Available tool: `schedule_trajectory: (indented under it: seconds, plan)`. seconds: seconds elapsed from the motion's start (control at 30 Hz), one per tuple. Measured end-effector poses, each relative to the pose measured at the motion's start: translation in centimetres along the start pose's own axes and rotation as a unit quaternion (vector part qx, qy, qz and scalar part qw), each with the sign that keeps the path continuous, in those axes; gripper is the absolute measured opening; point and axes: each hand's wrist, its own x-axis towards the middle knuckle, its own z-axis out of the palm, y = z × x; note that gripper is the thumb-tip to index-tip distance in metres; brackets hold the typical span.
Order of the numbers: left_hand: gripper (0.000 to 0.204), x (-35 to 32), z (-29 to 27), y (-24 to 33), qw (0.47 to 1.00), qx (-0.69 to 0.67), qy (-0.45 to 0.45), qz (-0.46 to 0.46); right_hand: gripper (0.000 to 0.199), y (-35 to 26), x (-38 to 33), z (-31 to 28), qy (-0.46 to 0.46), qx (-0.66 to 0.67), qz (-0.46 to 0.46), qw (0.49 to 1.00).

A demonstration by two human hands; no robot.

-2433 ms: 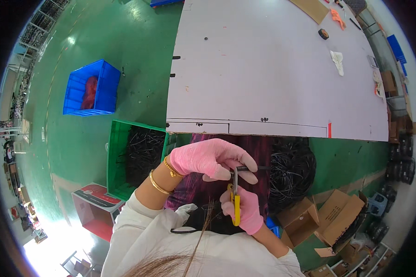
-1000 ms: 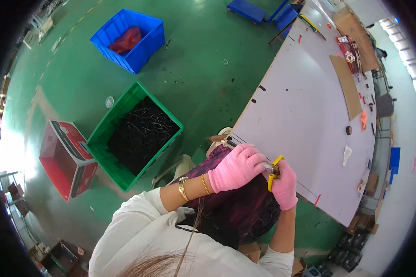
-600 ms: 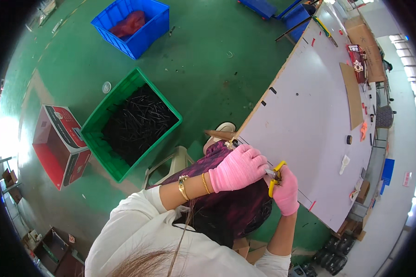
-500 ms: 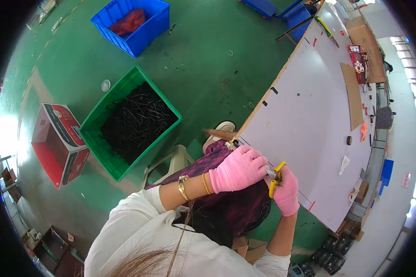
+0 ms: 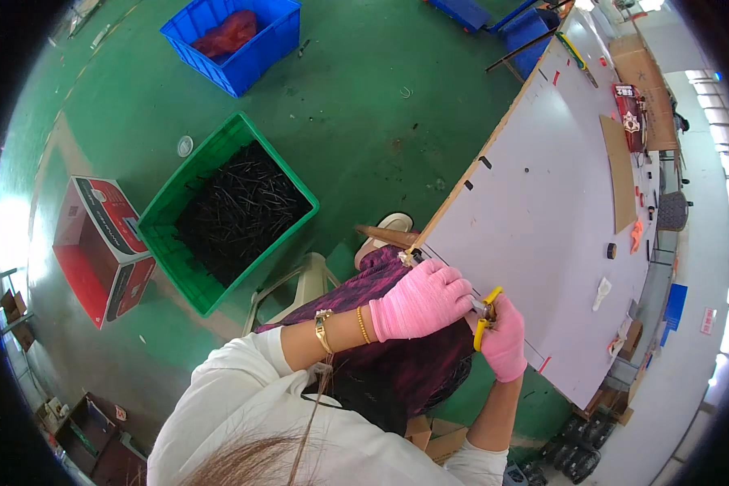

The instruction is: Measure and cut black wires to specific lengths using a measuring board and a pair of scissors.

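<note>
While left hand (image 5: 419, 301) steadies — right hand (image 5: 504, 344) grips cutters (image 5: 486, 317).

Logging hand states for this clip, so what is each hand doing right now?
Left hand: pink glove, curled shut over something small; what it is cannot be told.
Right hand: pink glove, closed on yellow-handled pliers.

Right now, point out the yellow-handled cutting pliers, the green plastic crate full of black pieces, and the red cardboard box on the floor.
Yellow-handled cutting pliers (image 5: 485, 310), head view, on the yellow handle.
Green plastic crate (image 5: 188, 287), head view, on its near rim.
Red cardboard box (image 5: 83, 255), head view, on its red top face.
</note>
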Motion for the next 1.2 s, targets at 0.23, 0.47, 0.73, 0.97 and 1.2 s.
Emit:
schedule_trajectory:
  seconds: [0.23, 0.47, 0.73, 0.97, 1.2]
  plan:
    - [0.012, 0.4, -0.2, 0.1, 0.999, -0.016, 0.045, -0.006, 0.026, 0.0, -0.3, -0.1, 0.006, -0.010, 0.004, 1.000]
    - [0.014, 0.5, -0.5, 0.2, 0.998, -0.025, 0.036, -0.035, 0.030, 0.6, -1.1, -2.2, -0.012, -0.014, 0.036, 0.999]
    - [0.013, 1.3, -1.2, 1.0, 0.997, -0.034, 0.028, -0.059, 0.032, 2.0, -1.0, -2.4, 0.023, -0.009, 0.049, 0.998]
    - [0.014, 1.6, -0.9, 1.3, 0.996, -0.031, 0.047, -0.071, 0.030, 2.4, -0.4, -2.2, -0.022, -0.064, 0.084, 0.994]
    - [0.013, 2.7, -1.0, 2.7, 0.996, 0.022, 0.008, -0.089, 0.030, 2.3, 0.5, -2.3, -0.081, -0.111, 0.127, 0.982]
